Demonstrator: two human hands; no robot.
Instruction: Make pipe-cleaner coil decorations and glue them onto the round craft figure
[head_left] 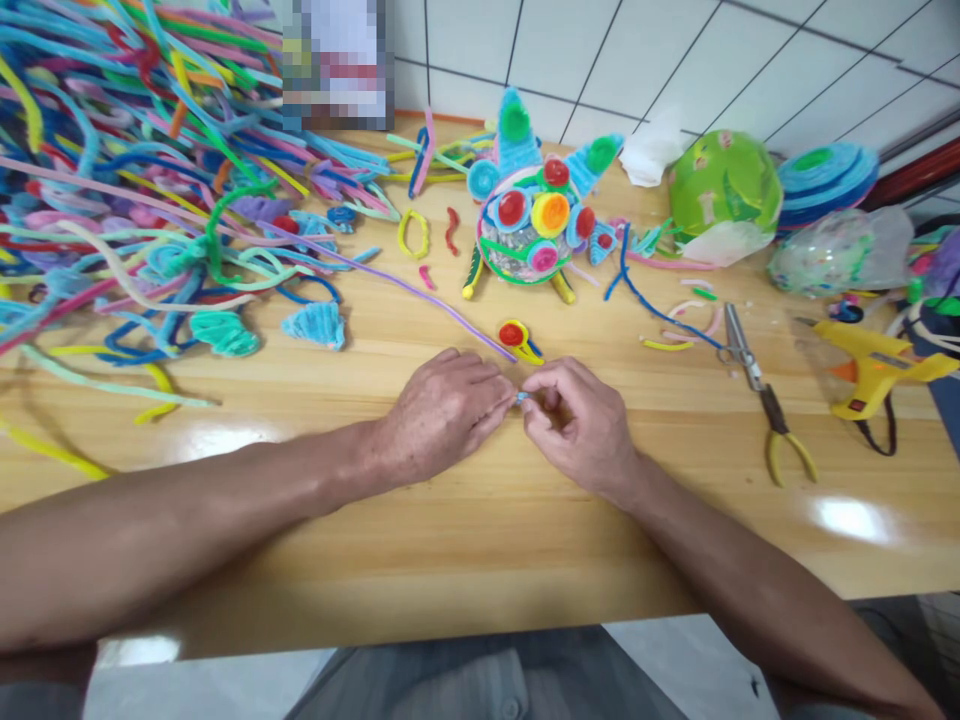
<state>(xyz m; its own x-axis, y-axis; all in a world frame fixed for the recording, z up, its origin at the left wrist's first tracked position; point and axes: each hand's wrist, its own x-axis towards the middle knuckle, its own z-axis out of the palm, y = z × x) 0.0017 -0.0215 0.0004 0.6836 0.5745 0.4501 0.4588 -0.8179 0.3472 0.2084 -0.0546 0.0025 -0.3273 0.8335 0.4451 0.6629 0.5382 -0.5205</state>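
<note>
My left hand [448,415] is closed, its fingertips pressed together over the table. My right hand [579,425] pinches thumb against forefinger right beside it. Between the two sets of fingertips shows a small blue bit of pipe cleaner [520,398]; most of it is hidden. A long purple pipe cleaner [442,308] runs from the pile and ends just behind the fingers; whether it is touched I cannot tell. Beyond the hands lies a small yellow, red and blue coiled piece [517,338]. Farther back stands a colourful pipe-cleaner figure [517,235] with two blue-green horns.
A heap of pipe cleaners [150,190] covers the left side. At right are scissors [742,345], yellow-handled pliers [784,435] and a yellow glue gun [870,365]. A green rounded object [724,190] and blue coiled discs [829,185] stand near the tiled wall [585,60].
</note>
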